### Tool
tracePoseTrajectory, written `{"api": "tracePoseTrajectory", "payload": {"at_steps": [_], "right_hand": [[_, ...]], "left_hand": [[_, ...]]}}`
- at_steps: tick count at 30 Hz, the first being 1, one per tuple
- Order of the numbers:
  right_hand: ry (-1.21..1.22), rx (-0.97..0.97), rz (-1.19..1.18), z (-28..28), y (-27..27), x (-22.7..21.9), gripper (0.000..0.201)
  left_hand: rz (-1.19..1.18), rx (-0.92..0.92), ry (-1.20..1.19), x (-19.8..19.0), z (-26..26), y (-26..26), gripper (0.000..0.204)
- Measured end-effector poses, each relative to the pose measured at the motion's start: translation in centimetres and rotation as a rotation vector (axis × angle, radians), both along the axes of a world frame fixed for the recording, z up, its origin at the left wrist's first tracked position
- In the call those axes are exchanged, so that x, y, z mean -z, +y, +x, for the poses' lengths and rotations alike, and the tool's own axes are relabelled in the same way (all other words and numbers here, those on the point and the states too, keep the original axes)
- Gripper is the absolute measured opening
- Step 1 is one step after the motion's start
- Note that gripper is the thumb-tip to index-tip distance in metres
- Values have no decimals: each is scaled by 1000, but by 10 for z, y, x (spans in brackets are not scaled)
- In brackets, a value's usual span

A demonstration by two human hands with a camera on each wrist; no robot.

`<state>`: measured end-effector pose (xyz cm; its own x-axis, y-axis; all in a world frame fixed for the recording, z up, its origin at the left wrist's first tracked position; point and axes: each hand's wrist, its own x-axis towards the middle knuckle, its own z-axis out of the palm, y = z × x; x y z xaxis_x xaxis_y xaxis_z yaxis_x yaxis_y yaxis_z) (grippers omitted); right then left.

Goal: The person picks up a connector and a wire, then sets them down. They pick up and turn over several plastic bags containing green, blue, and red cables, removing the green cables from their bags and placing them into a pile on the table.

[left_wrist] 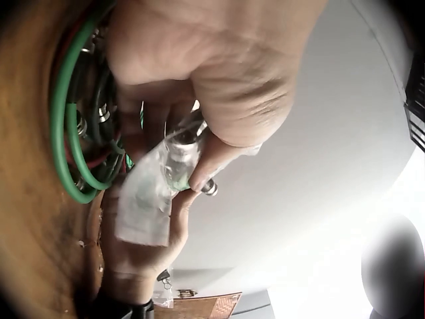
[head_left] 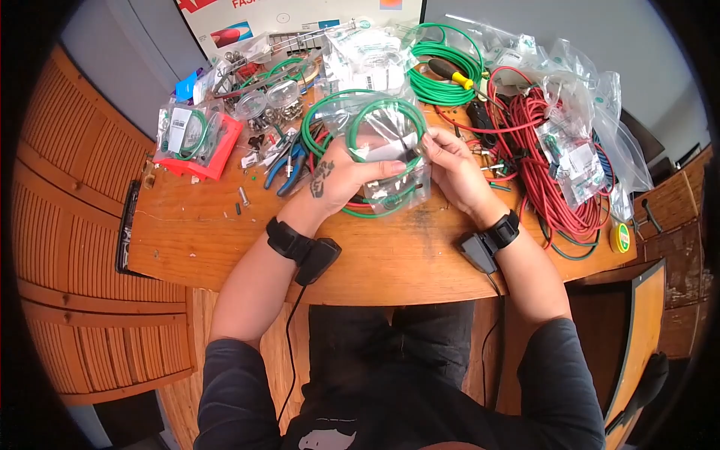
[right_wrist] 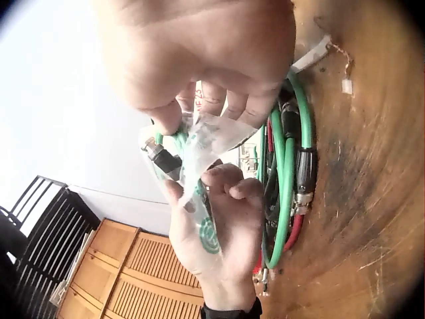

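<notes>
Both hands hold up a clear plastic bag point(head_left: 391, 201) over the table, with a coiled green cable point(head_left: 385, 103) inside it. My left hand point(head_left: 343, 178) grips the bag's left side, its thumb lying across the front. At the right edge, my right hand point(head_left: 459, 176) pinches the bag between thumb and fingers. A cable connector point(right_wrist: 163, 158) with a silver tip and black sleeve shows through the plastic in the right wrist view. Beneath the bag, more green and red cables point(right_wrist: 285, 193) with connectors lie on the wood.
Blue-handled pliers point(head_left: 287, 171) and a red holder point(head_left: 225, 146) with a bagged cable are on the left. Behind stand small clear jars point(head_left: 283, 96). On the right lie a green cable coil point(head_left: 439, 91), a screwdriver point(head_left: 450, 73), a red cable heap point(head_left: 555, 187) and a yellow tin point(head_left: 619, 238).
</notes>
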<state>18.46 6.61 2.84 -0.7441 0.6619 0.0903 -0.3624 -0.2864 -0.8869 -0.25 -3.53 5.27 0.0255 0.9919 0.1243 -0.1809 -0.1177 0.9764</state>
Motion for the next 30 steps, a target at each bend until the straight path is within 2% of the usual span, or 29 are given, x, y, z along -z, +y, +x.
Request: {"api": "tracePoseTrajectory", "payload": {"at_steps": [2,4,5,7,8,9,11,12,13,15,17,18,19,20,21,23,24,25,27,29,30], "right_hand": [[40,-50,-81,-2,-4,-8,17],[5,255,246,-10,-13,-14,23],[5,255,246,-9,-12,-14,23],[-19,415,590,-7,-7,-11,28],[-54,446,686,-7,-3,-9,25],[-54,444,686,-4,-3,-9,25],[-162,291,718,0,-9,-19,22],[-145,223,578,-2,-12,-14,22],[-147,224,578,-1,-10,-10,22],[-311,195,563,-1,-7,-5,22],[-263,169,544,-3,-8,-6,20],[-176,171,466,-4,-6,-4,20],[-89,173,387,-5,-5,-3,20],[-79,182,378,-5,-4,-4,18],[-79,180,379,-3,-3,-7,18],[-5,200,231,0,-1,-14,14],[105,189,116,2,4,-10,11],[189,198,11,3,9,-9,11],[342,164,-313,10,18,-13,13],[336,161,-388,11,21,-16,13],[357,-4,-432,14,25,-11,14]], "left_hand": [[1,-34,40,-6,1,-2,39],[-44,-84,117,-6,-3,-2,34],[-43,-83,118,-3,-1,1,34],[67,-253,-180,0,4,6,33],[45,-249,-185,-3,3,4,32],[44,-252,-185,-3,2,3,32],[-51,-264,-31,-4,-1,2,35],[-52,-263,-31,-4,0,1,35],[-30,-255,-3,-6,3,0,36],[-8,-250,24,-5,3,0,37],[-2,-340,228,-2,-1,2,32],[-2,-341,228,-2,-1,3,32],[104,-407,227,-4,0,3,32],[210,-472,226,-6,0,4,33],[211,-474,226,-4,-2,5,33],[154,-606,323,-2,-8,7,37],[57,-622,404,-4,-15,5,37],[57,-625,403,-2,-17,8,37],[209,-694,274,5,-21,12,36],[211,-682,239,-1,-16,8,34],[230,-702,273,0,-15,9,34]]}}
